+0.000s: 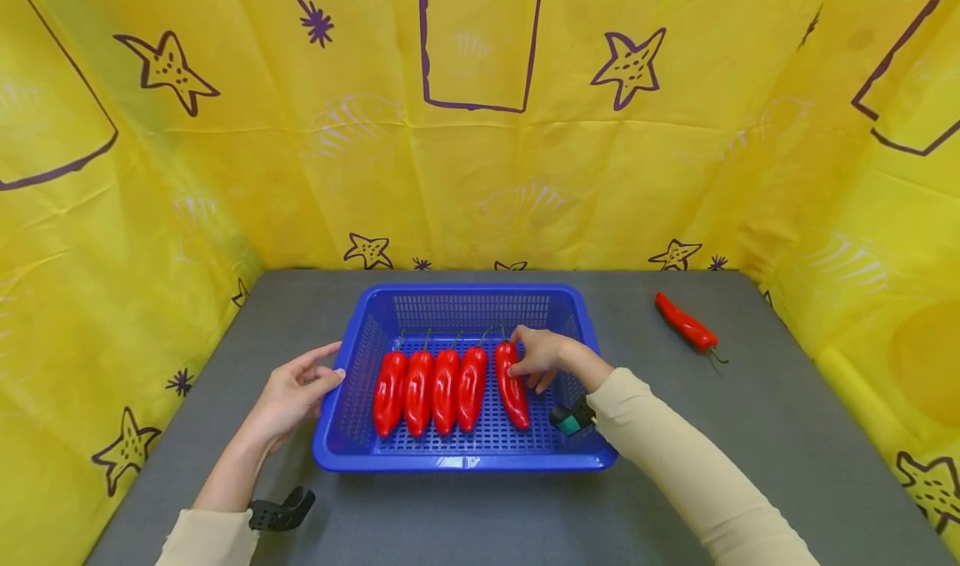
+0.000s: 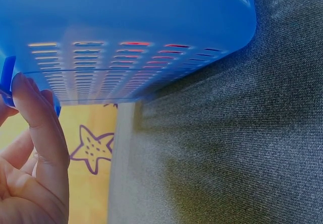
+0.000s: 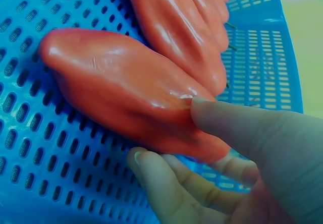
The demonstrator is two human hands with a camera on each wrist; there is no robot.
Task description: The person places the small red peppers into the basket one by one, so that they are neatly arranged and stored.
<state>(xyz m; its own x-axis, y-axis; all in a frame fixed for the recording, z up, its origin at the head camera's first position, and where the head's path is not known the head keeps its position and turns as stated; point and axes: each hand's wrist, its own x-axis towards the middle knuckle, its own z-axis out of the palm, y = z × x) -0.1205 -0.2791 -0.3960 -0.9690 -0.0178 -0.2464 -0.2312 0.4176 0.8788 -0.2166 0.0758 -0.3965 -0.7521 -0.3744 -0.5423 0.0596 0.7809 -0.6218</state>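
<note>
A blue plastic basket [image 1: 465,463] with slotted walls stands on the grey table. Inside it, several glossy red peppers [image 1: 446,391] with green stems lie side by side in a row. Just right of that row, my right hand [image 1: 543,356] pinches one more red pepper [image 1: 513,395] near its stem end. The right wrist view has the thumb on top of this pepper [image 3: 116,82] and the other fingers along its lower side. At the basket's left rim, my left hand [image 1: 296,395] grips the edge between thumb and fingers; the left wrist view shows the curled fingers [image 2: 38,118] there.
Another red pepper [image 1: 686,323] lies on the table [image 1: 675,416] to the right of the basket, stem toward the right. A yellow cloth [image 1: 465,182] with starfish drawings hangs behind the table and along both sides.
</note>
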